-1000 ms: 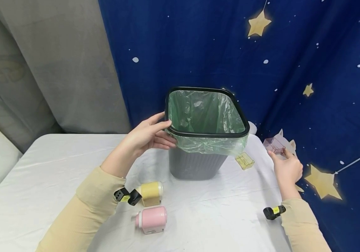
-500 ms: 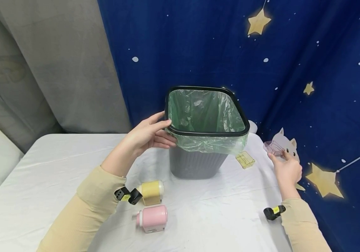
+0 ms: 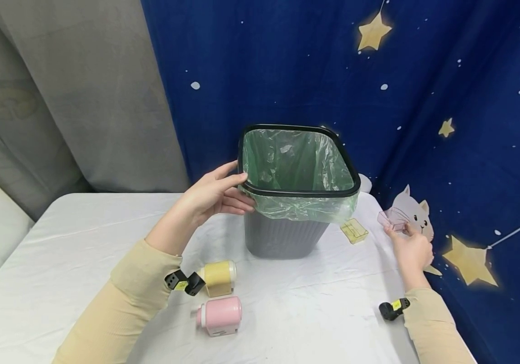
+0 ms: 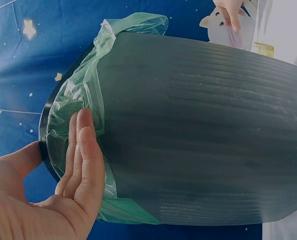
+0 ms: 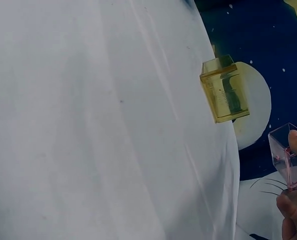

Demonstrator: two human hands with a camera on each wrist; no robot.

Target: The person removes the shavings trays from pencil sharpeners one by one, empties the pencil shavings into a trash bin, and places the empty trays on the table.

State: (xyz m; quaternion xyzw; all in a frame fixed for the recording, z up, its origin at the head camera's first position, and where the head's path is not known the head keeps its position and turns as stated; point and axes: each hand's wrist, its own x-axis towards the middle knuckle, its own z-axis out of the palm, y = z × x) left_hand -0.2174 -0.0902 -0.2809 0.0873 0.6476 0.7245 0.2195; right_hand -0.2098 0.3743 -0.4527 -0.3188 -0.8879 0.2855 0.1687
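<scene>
A grey trash can with a black rim and a green plastic liner stands upright on the white table. My left hand holds it at the left corner of the rim, thumb at the rim's top edge; the left wrist view shows the other fingers extended along the liner's outside. Off to the right, my right hand pinches a small clear pink plastic box, tilted, between thumb and fingers; part of the box lies out of frame in the right wrist view. A matching clear yellow box rests by the table's right edge.
A yellow bottle and a pink bottle lie on their sides near my left forearm. Blue curtain with stars and a printed cat hangs behind the table, grey curtain at the left.
My right hand has shifted slightly left, and the pink box in it has dropped a little and changed its tilt. The left hand has stayed on the trash can's rim.
</scene>
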